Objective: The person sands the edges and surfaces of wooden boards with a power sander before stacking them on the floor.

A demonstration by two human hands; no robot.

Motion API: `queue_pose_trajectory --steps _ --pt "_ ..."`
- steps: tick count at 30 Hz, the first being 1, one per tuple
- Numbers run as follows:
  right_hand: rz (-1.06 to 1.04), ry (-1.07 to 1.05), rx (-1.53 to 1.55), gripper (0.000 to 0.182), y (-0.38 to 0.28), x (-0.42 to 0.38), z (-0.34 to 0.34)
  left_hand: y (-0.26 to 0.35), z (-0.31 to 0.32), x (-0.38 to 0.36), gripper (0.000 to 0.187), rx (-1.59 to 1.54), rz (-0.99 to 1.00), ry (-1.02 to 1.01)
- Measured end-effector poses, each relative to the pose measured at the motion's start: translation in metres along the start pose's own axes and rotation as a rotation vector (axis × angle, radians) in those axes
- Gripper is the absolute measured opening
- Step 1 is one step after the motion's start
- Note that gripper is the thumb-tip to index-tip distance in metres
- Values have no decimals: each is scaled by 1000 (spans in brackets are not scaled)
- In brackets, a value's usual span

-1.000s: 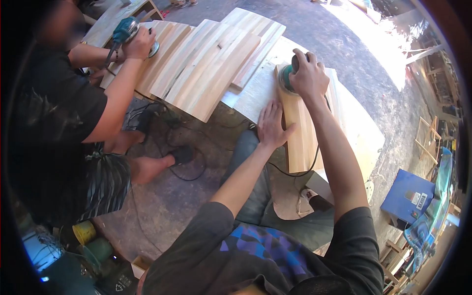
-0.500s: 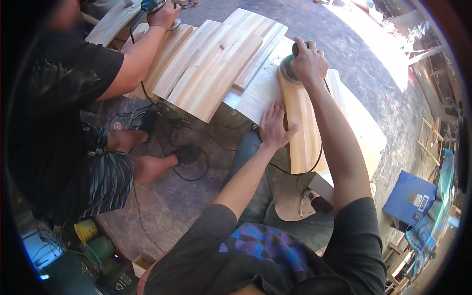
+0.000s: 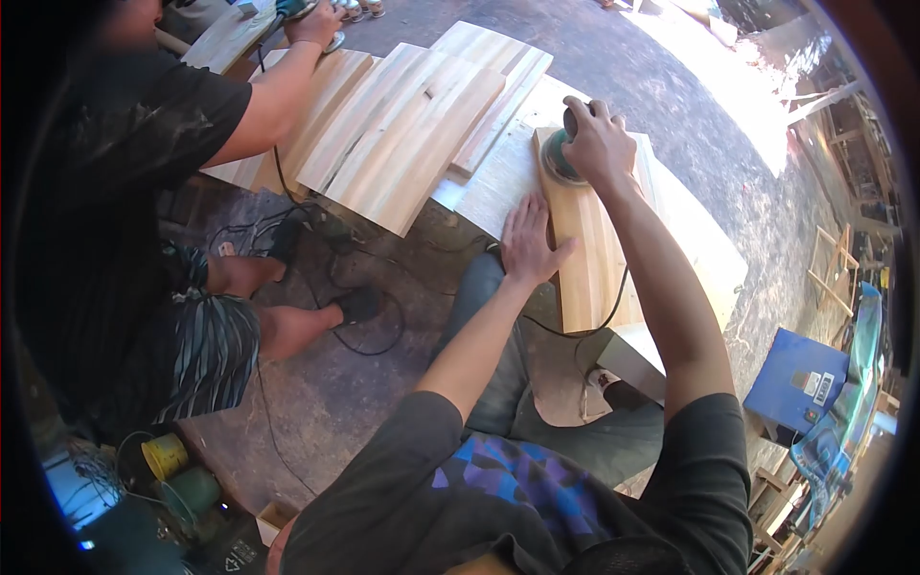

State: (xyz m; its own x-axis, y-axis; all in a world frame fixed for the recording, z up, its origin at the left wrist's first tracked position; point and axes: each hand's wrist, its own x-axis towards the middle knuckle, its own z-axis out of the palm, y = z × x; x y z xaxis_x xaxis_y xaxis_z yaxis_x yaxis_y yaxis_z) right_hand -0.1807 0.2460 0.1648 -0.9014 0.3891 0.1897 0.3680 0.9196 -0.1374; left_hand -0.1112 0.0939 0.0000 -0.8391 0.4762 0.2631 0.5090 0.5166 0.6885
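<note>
My right hand (image 3: 600,144) is wrapped over the top of a green and black sander (image 3: 558,158). The sander's round pad rests on the far part of a long wooden board (image 3: 586,254). My left hand (image 3: 533,241) lies flat with fingers stretched out and thumb apart, against the board's left edge. Beneath the board is a pale work surface (image 3: 494,196). From the sander a black cord (image 3: 613,305) runs down past the board's near end.
Wide glued wooden panels (image 3: 402,129) lie to the left. A co-worker's hand (image 3: 314,24) holds another power tool at the upper left. Black cords (image 3: 379,345) trail on the floor. A blue box (image 3: 797,377) stands at the right, a yellow bucket (image 3: 166,453) at lower left.
My right hand and the sander have moved slightly toward me along the board, baring more of its far end. My left hand stays by the board's edge.
</note>
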Motion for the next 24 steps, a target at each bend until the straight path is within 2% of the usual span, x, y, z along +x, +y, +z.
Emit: queue_pose_trajectory --steps 4,11,14,19,24 --pt "63 20 -24 54 -3 21 6 -3 0 0 96 0 30 27" --pt "-32 -2 21 53 -9 5 -1 0 0 0 94 16 25 14" --pt "2 55 27 54 -12 23 5 3 -4 1 91 45 17 -53" --pt "30 90 33 54 -17 66 21 1 -2 4 87 21 76 17" --pt "80 28 31 58 -6 78 15 -1 4 2 82 58 61 -1"
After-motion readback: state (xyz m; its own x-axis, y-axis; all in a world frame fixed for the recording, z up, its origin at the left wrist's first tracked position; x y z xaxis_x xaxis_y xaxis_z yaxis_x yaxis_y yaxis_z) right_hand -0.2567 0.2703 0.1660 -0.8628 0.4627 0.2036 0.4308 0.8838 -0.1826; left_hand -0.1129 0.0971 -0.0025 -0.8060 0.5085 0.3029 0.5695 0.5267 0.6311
